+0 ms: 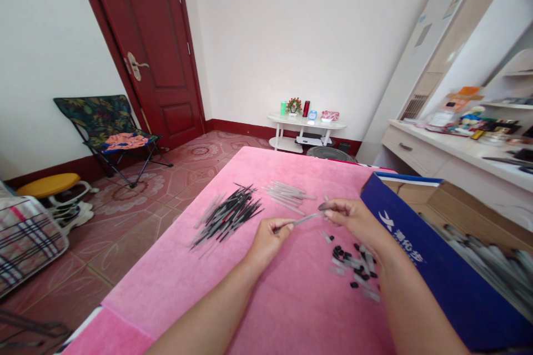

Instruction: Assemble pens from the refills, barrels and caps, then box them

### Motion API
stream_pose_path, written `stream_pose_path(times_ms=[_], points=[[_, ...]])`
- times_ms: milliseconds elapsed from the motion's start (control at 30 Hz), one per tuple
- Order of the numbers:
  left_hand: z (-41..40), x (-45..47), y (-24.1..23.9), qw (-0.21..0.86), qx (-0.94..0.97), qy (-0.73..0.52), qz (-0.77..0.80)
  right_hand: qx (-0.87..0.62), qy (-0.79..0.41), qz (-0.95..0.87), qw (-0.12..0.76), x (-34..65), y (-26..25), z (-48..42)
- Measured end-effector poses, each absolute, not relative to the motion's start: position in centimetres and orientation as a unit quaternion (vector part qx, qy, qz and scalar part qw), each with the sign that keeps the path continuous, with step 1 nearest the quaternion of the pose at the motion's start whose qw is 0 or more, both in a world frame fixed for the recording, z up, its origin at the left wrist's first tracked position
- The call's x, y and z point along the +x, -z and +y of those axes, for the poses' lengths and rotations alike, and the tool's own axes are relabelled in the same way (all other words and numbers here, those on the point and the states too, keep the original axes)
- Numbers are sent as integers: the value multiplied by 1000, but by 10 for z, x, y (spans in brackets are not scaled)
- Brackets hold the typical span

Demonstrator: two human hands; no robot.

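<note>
- The left hand (272, 233) is over the middle of the tabletop (183, 288), its grip closed on one end of a clear tube (306, 219), which points toward the right edge.
- The right hand (345, 212) is at the tube's other end, nearer the right edge, thumb and forefinger close together. Its grip is narrow; blur leaves me unable to tell whether it pinches the tube or a small piece.
- A heap of thin dark rods (233, 212), mixed with some paler ones, lies left of the left hand, toward the left edge.
- A looser bundle of pale tubes (286, 194) lies beyond the hands, toward the far edge, roughly side by side.
- Small black and clear pieces (340, 255) are scattered on the near side of the right hand, toward the right edge, some just beside the right forearm.
- An open blue box (412, 283) stands along the right edge, with many greyish tubes (491, 258) inside.
- Beyond the far edge, a low white stand (306, 121) carries a potted red plant (293, 105).
- Off the left edge are a folding chair (97, 116) with an orange cloth (125, 142) on its seat, a yellow stool (49, 183) and a dark red door (145, 28).
</note>
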State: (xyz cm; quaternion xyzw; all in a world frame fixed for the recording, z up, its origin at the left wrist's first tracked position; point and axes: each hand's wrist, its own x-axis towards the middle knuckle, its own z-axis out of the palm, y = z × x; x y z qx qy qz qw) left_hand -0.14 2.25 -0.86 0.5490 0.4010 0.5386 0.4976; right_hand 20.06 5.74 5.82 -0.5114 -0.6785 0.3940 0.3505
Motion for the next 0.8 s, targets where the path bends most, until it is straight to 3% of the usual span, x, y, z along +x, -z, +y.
stream_pose_path(times_ms=[800], points=[[21,-1,6,499,554,-535,397,-489,-430,-688,321,197,-55,57]])
